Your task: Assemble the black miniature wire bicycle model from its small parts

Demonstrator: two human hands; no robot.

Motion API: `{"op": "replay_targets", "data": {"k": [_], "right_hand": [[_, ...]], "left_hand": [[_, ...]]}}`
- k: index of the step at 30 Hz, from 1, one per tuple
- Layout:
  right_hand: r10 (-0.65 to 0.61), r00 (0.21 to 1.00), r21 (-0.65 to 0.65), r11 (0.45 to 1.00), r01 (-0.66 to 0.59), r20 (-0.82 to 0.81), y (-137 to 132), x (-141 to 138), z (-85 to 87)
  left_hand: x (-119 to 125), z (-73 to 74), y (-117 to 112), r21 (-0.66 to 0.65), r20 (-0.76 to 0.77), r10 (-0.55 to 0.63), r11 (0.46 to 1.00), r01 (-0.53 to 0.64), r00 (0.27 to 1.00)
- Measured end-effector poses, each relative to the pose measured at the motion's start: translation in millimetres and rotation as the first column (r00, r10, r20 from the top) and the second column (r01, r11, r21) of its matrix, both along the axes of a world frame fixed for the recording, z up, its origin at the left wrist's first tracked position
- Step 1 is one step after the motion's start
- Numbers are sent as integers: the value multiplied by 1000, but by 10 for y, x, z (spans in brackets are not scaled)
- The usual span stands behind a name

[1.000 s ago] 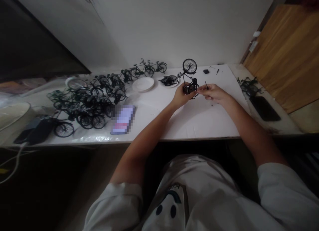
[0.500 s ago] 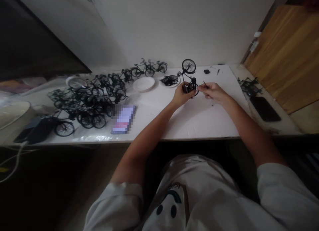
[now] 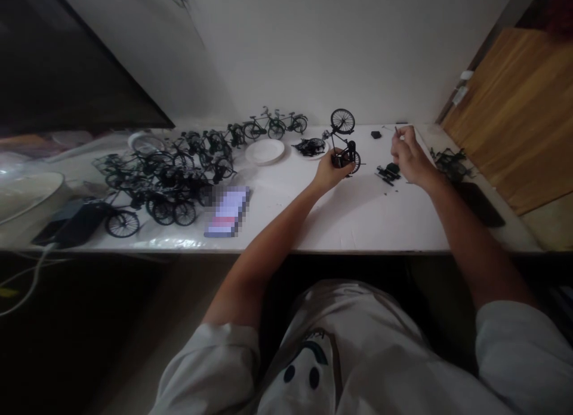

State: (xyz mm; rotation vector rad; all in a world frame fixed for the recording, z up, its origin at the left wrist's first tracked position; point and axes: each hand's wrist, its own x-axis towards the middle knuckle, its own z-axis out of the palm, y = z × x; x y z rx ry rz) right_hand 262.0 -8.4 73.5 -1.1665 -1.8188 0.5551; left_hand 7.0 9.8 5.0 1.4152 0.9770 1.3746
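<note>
A black miniature bicycle stands tilted up off the white board, one wheel raised toward the wall. My left hand is closed around its lower end, near the other wheel. To the right, my right hand is closed, with a thin dark stick-like tool poking up from its fingertips. Its exact kind is too small to make out. Several small black parts lie between my hands, and a small black block sits farther back.
Many miniature bicycles crowd the left side. A white plate stands behind, beside another holding black parts. A phone lies front left; a dark phone-like slab and a dark bicycle-like model are at right.
My right hand has moved away from the bicycle, up and to the right across the board. My left hand still holds the bicycle. Black parts between the hands now show.
</note>
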Motion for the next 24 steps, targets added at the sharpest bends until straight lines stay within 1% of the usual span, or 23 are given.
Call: {"op": "replay_targets", "data": {"k": [1,3,5,9,11,14,16,18,20,24], "right_hand": [[-42,999,71,997,40,24,-42,-3,-28],[-98,992,167,982,84,76,-123,-16,-88],[-104,986,208,975,74,133,-183,-30,-142],[-26,967,216,976,-31,255,-230,-76,-249],[-45,967,200,980,-7,251,-230,-111,-328],[-104,974,162,984,72,201,-226,-163,-451],[-102,978,166,984,71,181,-238,-193,-497],[-88,980,184,981,55,176,-270,-223,-495],[-88,979,211,976,47,186,-319,-254,-459],[-103,964,286,958,30,244,-398,-303,-387]], "left_hand": [[2,8,-5,-6,2,-2,1000,2,1000],[6,21,-12,-15,-1,-6,1000,6,1000],[12,26,-16,-18,-2,-4,1000,4,1000],[22,8,-11,-16,10,-4,1000,4,1000],[24,-14,-1,-11,16,-6,1000,6,1000],[27,-55,19,9,11,-5,1000,5,1000],[30,-75,30,27,1,-5,1000,5,1000],[37,-81,30,32,-8,-8,999,8,1000],[45,-72,15,25,-12,-11,1000,11,1000],[64,-26,-44,23,-9,-12,1000,12,1000]]}}
